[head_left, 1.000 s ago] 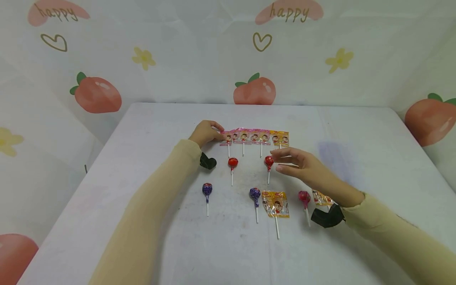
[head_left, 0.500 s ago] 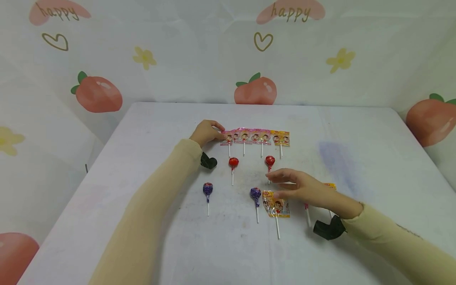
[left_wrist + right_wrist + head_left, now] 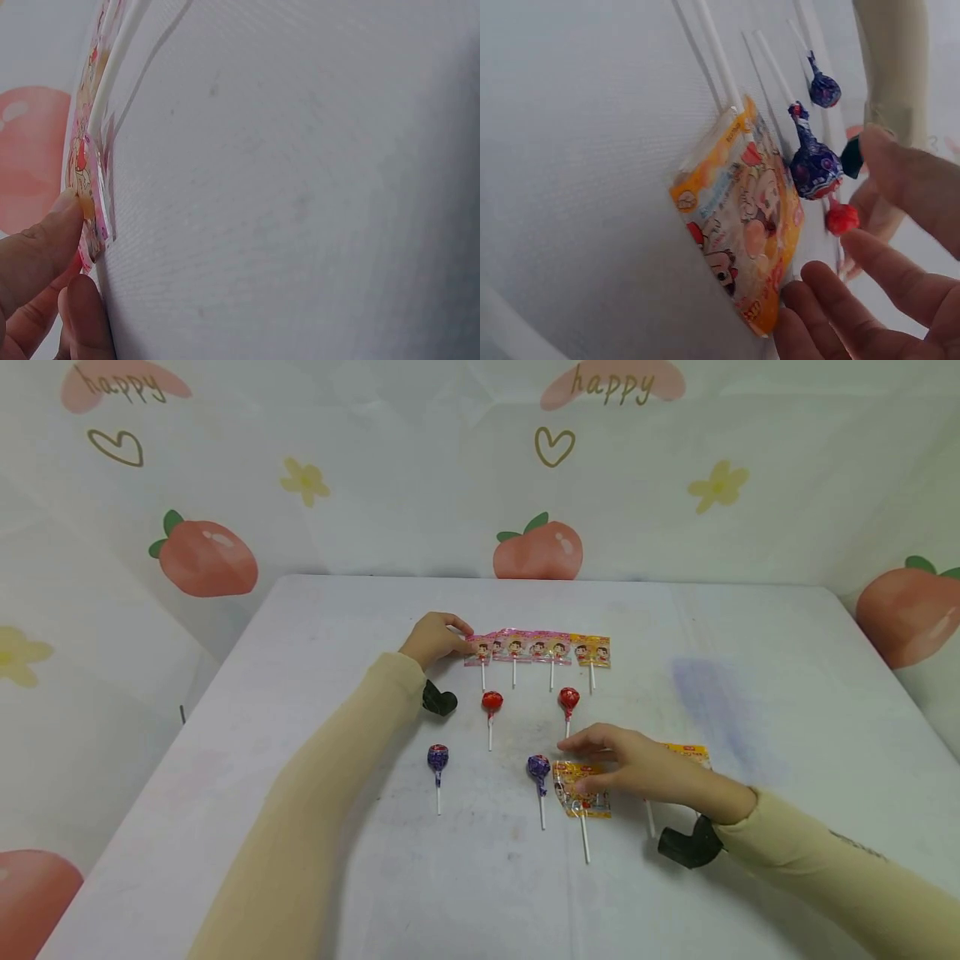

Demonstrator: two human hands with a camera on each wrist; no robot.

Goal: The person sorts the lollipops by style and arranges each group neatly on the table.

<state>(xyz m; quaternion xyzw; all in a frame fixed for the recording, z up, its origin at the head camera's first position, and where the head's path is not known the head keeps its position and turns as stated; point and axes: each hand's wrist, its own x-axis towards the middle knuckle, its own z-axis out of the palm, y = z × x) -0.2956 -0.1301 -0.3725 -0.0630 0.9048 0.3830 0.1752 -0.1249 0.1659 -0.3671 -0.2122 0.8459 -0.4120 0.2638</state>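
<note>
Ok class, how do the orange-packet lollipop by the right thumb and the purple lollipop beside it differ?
The orange-packet lollipop has a flat packet; the purple lollipop has a round head. Cartoon figures decorate the orange-packet lollipop; the purple lollipop's wrapper is dark with red patches. The right hand partly hides the orange-packet lollipop in the head view, but not the purple lollipop. Both have white sticks.

Orange wrapper (image 3: 739,217) glossy plast., tbl (image 3: 465,885) matt
</note>
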